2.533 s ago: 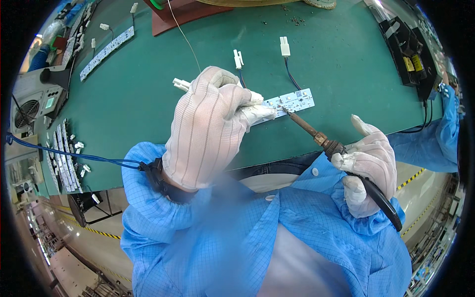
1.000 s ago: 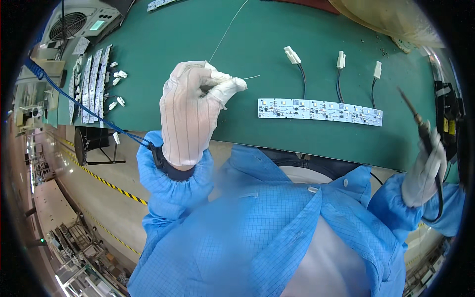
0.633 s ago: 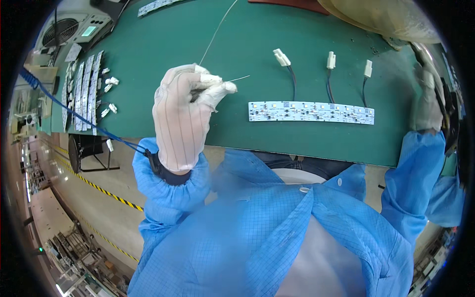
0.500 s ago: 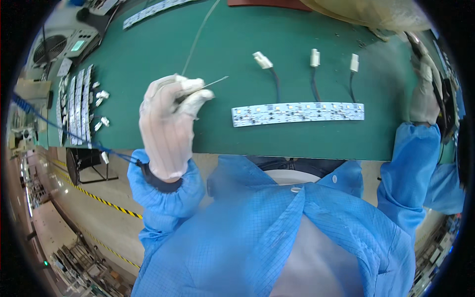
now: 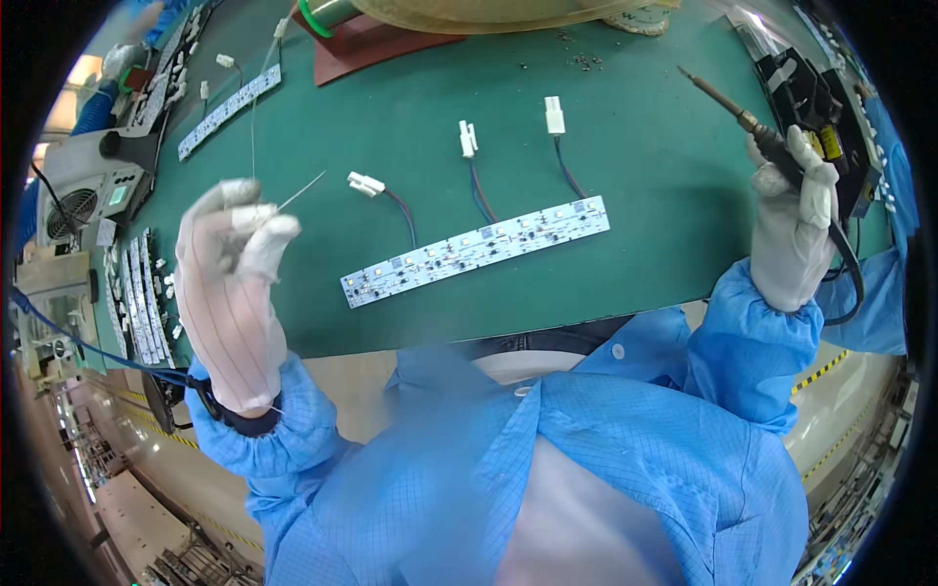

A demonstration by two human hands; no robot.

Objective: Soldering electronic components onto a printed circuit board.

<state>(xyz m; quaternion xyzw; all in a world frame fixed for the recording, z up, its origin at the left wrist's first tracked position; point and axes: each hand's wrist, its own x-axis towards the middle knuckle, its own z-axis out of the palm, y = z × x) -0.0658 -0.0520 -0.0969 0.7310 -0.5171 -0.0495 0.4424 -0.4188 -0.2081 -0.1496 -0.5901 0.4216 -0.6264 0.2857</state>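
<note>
A white circuit board strip with small LEDs (image 5: 489, 244) lies slantwise on the green bench mat in front of me. Two-wire leads run from its far edge to a white connector (image 5: 366, 185), a second white connector (image 5: 468, 140) and a third white connector (image 5: 555, 115). My left hand (image 5: 230, 293), white-gloved, is left of the strip, pinching a thin solder wire (image 5: 304, 189) whose end points up and right. To the right, my gloved right hand (image 5: 793, 230) grips a soldering iron (image 5: 728, 104), its tip aimed up and left, apart from the board.
At the right edge stands a black iron holder (image 5: 816, 112). More LED strips (image 5: 147, 298) lie at left, and another wired strip (image 5: 230, 112) lies farther back. Behind are a reddish-brown block (image 5: 381, 51), a large translucent yellowish object (image 5: 489, 15) and small dark bits (image 5: 586, 63).
My view has turned, so the board appears tilted and farther left. My right hand has come inward from the right edge, and the soldering iron shows clearly. My left hand still holds the solder wire.
</note>
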